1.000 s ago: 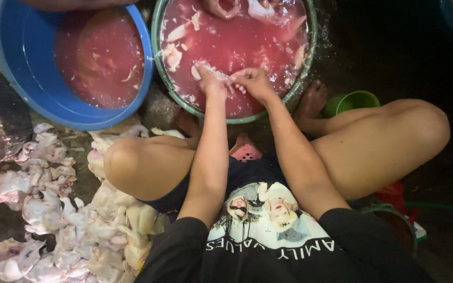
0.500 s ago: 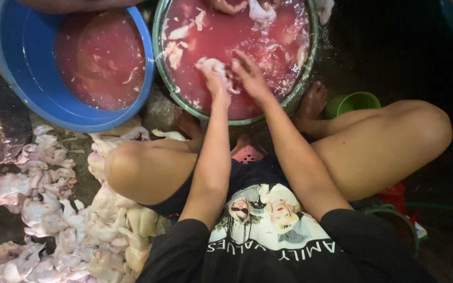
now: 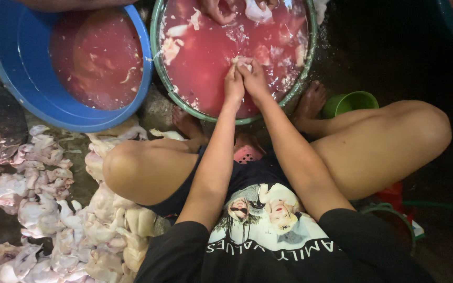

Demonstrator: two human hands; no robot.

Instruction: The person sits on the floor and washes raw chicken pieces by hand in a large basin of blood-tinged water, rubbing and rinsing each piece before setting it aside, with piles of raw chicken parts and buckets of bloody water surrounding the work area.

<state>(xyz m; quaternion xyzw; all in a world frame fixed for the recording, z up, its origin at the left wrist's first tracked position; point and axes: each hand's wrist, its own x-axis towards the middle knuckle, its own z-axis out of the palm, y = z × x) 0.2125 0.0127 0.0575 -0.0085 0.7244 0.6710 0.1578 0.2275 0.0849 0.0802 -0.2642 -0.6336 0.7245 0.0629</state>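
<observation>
The floor [image 3: 394,47] is dark and wet, with a heap of raw chicken pieces [image 3: 53,220] at the near left. The left hand [image 3: 233,84] and right hand [image 3: 254,81] are closed together on a pale bit of meat [image 3: 243,61] over the red water in the green tub [image 3: 310,63]. The meat looks slippery, so it could slide out and splash red water, or drop on the dirty floor.

Poultry-cleaning spot on wet floor — basins of red water [image 3: 211,68], raw chicken pieces [image 3: 53,209] heaped on ground.
</observation>
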